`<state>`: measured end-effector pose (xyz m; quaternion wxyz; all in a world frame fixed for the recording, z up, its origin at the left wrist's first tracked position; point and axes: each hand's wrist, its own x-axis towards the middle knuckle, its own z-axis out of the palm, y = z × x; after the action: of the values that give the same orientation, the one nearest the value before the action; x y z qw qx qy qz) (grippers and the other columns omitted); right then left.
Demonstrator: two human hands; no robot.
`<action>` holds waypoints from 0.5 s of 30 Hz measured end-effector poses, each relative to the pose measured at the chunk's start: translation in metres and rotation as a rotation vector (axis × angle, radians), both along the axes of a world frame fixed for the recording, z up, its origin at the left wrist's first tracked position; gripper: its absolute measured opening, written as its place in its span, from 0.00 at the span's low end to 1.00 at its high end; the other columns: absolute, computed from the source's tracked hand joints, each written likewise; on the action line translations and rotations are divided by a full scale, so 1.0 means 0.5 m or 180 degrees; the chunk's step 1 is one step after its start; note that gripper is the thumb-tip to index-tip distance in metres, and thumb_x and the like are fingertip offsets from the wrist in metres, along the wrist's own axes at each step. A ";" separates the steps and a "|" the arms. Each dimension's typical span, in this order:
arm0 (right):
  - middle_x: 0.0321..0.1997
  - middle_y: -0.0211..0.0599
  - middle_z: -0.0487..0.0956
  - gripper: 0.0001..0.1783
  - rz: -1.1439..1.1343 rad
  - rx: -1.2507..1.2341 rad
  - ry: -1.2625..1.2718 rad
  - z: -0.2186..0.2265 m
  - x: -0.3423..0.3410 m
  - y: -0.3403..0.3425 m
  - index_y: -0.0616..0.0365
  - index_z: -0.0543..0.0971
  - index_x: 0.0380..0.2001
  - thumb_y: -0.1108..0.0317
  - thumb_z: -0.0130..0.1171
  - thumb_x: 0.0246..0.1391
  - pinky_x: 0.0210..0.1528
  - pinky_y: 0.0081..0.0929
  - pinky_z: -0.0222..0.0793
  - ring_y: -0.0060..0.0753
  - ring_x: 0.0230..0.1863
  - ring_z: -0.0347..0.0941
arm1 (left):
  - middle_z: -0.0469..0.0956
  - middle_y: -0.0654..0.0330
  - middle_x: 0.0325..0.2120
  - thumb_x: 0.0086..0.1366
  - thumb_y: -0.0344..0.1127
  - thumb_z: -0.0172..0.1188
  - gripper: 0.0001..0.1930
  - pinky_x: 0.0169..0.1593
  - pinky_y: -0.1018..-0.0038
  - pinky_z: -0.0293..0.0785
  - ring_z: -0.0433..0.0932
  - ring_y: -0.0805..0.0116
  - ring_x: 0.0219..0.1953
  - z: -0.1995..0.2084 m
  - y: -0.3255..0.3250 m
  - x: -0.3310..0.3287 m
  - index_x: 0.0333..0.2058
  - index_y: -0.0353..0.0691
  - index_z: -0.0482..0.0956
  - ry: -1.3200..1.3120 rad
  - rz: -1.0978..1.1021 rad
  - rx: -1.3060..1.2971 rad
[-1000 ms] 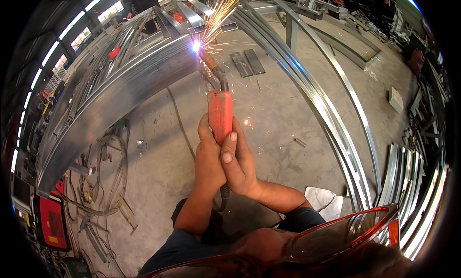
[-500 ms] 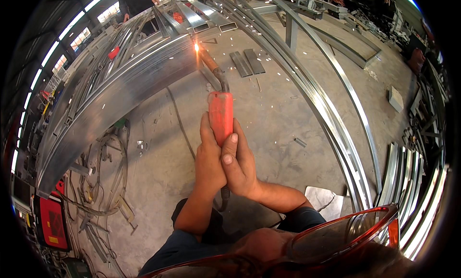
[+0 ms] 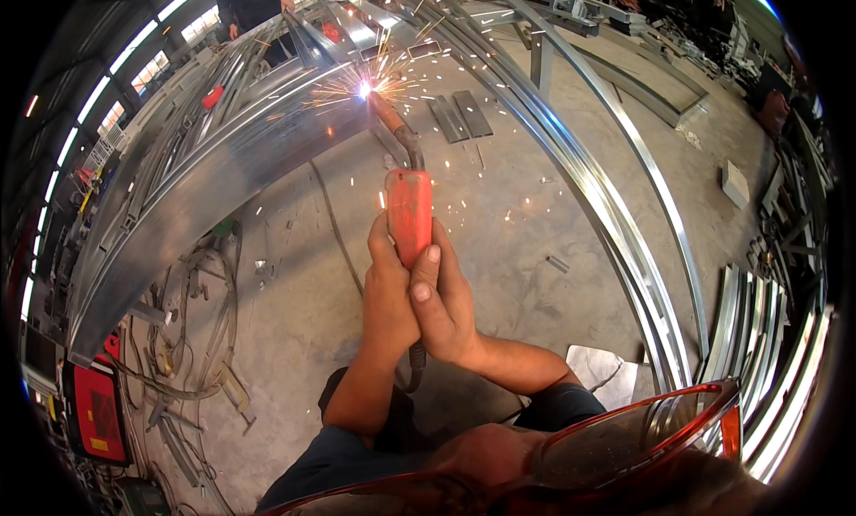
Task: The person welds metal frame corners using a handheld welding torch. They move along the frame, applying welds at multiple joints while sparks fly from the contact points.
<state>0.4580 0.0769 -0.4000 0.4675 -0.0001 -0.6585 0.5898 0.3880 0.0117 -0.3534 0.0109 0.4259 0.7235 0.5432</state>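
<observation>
Both my hands wrap round the red handle of a welding torch (image 3: 410, 208), held out in front of me. On the handle's left side is my left hand (image 3: 388, 297), closed; my right hand (image 3: 446, 302) clasps it from the right, the thumbs together on top. The torch's bent neck and copper-coloured nozzle point up and away. At its tip a bright arc burns against the end of a wide grey metal beam (image 3: 232, 155), throwing sparks all round. The torch's cable hangs down below my wrists.
Long shiny metal profiles (image 3: 571, 150) curve past on the right. Two short flat metal pieces (image 3: 459, 116) lie on the concrete floor beyond the torch. A red machine (image 3: 94, 413) and tangled cables (image 3: 192, 338) are at the lower left. Another person (image 3: 250, 8) stands at the far left.
The small glow at the torch tip has flared into a bright bluish-white arc with a wide burst of sparks. My hands and the torch have hardly moved.
</observation>
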 end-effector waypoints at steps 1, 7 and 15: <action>0.73 0.81 0.60 0.46 -0.0010 0.0003 0.0013 0.000 -0.001 -0.001 0.85 0.46 0.73 0.54 0.49 0.71 0.74 0.47 0.58 0.72 0.75 0.60 | 0.83 0.38 0.47 0.75 0.51 0.57 0.38 0.49 0.53 0.80 0.85 0.37 0.46 -0.001 0.000 -0.002 0.71 0.34 0.52 0.0035 -0.0002 0.0018; 0.73 0.81 0.59 0.47 -0.0029 -0.0009 0.0027 -0.007 -0.005 -0.001 0.85 0.46 0.73 0.54 0.49 0.71 0.75 0.47 0.58 0.72 0.75 0.61 | 0.84 0.37 0.46 0.75 0.51 0.57 0.38 0.49 0.52 0.80 0.85 0.36 0.46 -0.004 0.000 -0.001 0.71 0.33 0.52 0.0078 0.0000 0.0040; 0.74 0.80 0.58 0.46 -0.0026 -0.0046 -0.0027 -0.001 0.007 -0.008 0.84 0.46 0.74 0.55 0.48 0.71 0.75 0.48 0.58 0.72 0.75 0.60 | 0.83 0.37 0.46 0.75 0.50 0.57 0.37 0.47 0.52 0.81 0.85 0.36 0.46 -0.001 -0.004 0.006 0.70 0.33 0.53 0.0063 -0.0034 -0.0016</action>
<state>0.4618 0.0729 -0.4003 0.4670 -0.0087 -0.6562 0.5926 0.3910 0.0097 -0.3540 0.0078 0.4351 0.7227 0.5370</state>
